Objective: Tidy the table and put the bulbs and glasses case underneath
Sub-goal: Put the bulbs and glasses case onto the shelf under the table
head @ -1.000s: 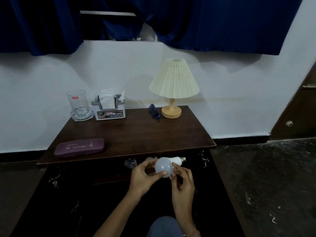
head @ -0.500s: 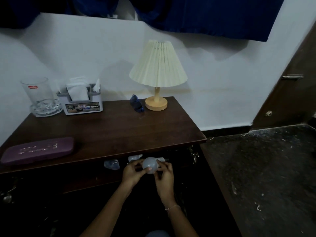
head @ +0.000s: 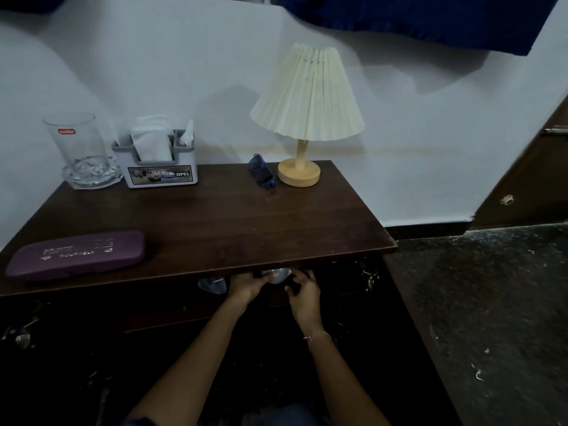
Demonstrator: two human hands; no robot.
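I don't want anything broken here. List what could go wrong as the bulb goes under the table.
1. The white round glass bulb sits right under the dark wooden table edge, between the left hand and the right hand; it could knock the edge.
2. The shelf below is dark, and a clear object lies beside the hands; a blind placement might strike it.
3. The purple oblong glasses case lies near the front edge and might be nudged off.

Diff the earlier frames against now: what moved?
Both hands, left hand and right hand, carried the bulb forward under the table edge; it is now mostly hidden. Still gripped by the left; right unclear. Glasses case, lamp, tissue holder and glass unmoved.
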